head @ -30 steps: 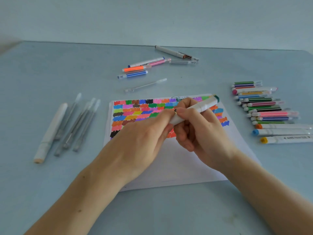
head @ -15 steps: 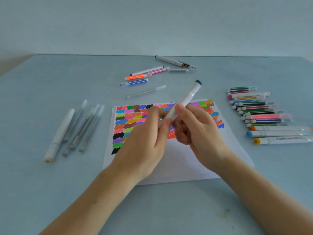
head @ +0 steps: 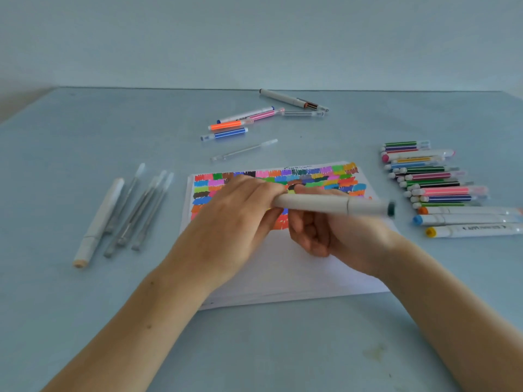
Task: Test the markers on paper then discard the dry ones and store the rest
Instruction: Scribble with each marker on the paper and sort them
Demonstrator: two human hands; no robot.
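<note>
A white marker (head: 325, 204) with a dark green end cap lies level above the paper (head: 283, 264), its green end pointing right. My left hand (head: 235, 219) grips its left end from above. My right hand (head: 334, 233) holds it from below, thumb near the middle. The paper's upper part is filled with coloured scribble patches (head: 319, 176). Both caps look on; the left end is hidden in my left hand.
A row of striped and white markers (head: 435, 188) lies to the right of the paper. Several grey pens and one white marker (head: 124, 210) lie at the left. A loose group of pens (head: 254, 120) lies behind the paper on the blue table (head: 85, 321).
The marker swung from pointing up and away to lying level with its green end to the right. Both hands stayed on it above the paper.
</note>
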